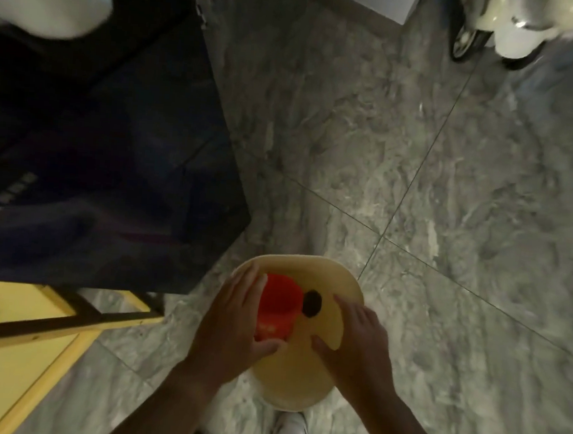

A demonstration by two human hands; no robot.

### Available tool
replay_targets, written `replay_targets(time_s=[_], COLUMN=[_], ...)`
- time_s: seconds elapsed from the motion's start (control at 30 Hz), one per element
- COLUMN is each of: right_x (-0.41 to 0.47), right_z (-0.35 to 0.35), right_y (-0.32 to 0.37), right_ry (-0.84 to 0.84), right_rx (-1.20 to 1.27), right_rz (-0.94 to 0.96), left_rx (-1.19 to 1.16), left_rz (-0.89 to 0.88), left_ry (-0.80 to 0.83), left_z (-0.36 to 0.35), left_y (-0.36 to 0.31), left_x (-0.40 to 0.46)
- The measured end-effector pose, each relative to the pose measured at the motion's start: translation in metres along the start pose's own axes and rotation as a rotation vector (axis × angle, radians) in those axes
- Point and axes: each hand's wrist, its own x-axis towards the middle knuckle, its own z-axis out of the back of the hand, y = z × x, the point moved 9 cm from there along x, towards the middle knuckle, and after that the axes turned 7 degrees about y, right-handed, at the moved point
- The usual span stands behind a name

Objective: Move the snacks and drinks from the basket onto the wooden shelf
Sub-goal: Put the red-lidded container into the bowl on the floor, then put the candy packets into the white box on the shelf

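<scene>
A cream oval basket (322,273) sits on the floor directly below me. Inside it lies a red snack packet (277,304) with a small round black item (312,304) beside it. My left hand (237,325) wraps around the red packet, fingers along its left side and thumb under its near end. My right hand (354,340) rests on the basket's right inner side, fingers spread, holding nothing. The yellow wooden shelf (15,343) with a dark rail stands at the lower left.
A large dark glossy cabinet (96,152) fills the upper left, with a white object (46,0) on top. A white ride-on toy (515,26) stands at the top right. Grey marble tiles (432,193) cover the floor. My white shoe (292,430) shows below the basket.
</scene>
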Motion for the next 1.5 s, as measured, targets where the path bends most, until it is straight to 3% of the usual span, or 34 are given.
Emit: replay_targets(time_s=[0.2, 0.4, 0.6, 0.77, 0.93, 1.2, 1.33, 1.5], right_x=[-0.011, -0.038, -0.097, -0.18, -0.285, -0.433, -0.461, -0.428], right_z=[0.06, 0.157, 0.264, 0.293, 0.254, 0.11, 0.044, -0.034], right_y=[0.056, 0.174, 0.321, 0.445, 0.566, 0.714, 0.751, 0.754], right_ry=[-0.014, -0.068, -0.262, -0.338, -0.323, -0.138, -0.014, 0.166], right_rx=[-0.02, -0.078, -0.067, -0.038, -0.002, -0.03, -0.063, -0.143], right_rz=[0.077, 0.302, 0.522, 0.715, 0.949, 1.209, 1.254, 1.215], left_rx=[-0.121, -0.094, -0.058, -0.023, 0.031, -0.023, -0.153, -0.282], left_rz=[0.081, 0.121, 0.106, 0.188, 0.337, 0.689, 0.792, 0.873], left_ry=[-0.1, -0.258, -0.505, -0.682, -0.807, -0.957, -0.957, -0.863], left_z=[0.082, 0.215, 0.371, 0.459, 0.486, 0.463, 0.427, 0.381], left_y=[-0.018, -0.041, -0.058, -0.033, 0.031, 0.147, 0.186, 0.23], left_x=[-0.024, -0.089, -0.201, -0.333, -0.492, -0.728, -0.779, -0.763])
